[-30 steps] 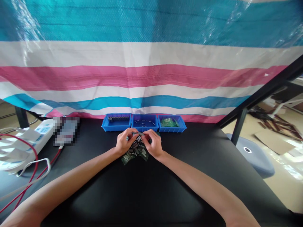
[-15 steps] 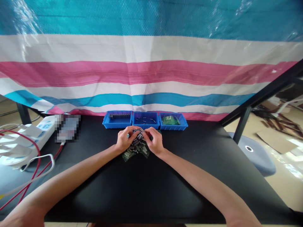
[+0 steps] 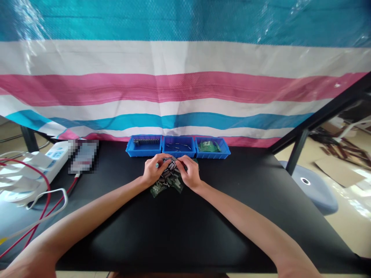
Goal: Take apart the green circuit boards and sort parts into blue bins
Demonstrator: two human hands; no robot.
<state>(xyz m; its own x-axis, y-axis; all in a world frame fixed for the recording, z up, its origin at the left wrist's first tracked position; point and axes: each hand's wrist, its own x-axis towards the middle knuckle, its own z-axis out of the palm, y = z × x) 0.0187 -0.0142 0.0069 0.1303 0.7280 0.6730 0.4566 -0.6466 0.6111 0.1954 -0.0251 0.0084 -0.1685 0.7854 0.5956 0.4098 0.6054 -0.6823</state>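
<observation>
A small heap of green circuit boards (image 3: pixel 169 180) studded with dark cylindrical parts lies on the black table (image 3: pixel 179 227), just in front of three blue bins. My left hand (image 3: pixel 153 170) curls around the heap's left side, fingers pinched at its top. My right hand (image 3: pixel 189 172) curls around the right side, its fingertips meeting the left hand's over the boards. What exactly the fingertips pinch is too small to make out.
Three blue bins stand in a row at the table's back: the left bin (image 3: pixel 143 145) with dark cylinders, the middle bin (image 3: pixel 178 146) with thin wires, the right bin (image 3: pixel 212 148) with green boards. A white power strip (image 3: pixel 49 159) and red cables (image 3: pixel 40 208) lie at left. A striped tarp hangs behind.
The view has tilted slightly, so the scene sits a little higher in the frame. Both hands stay on the heap, with only small finger movements.
</observation>
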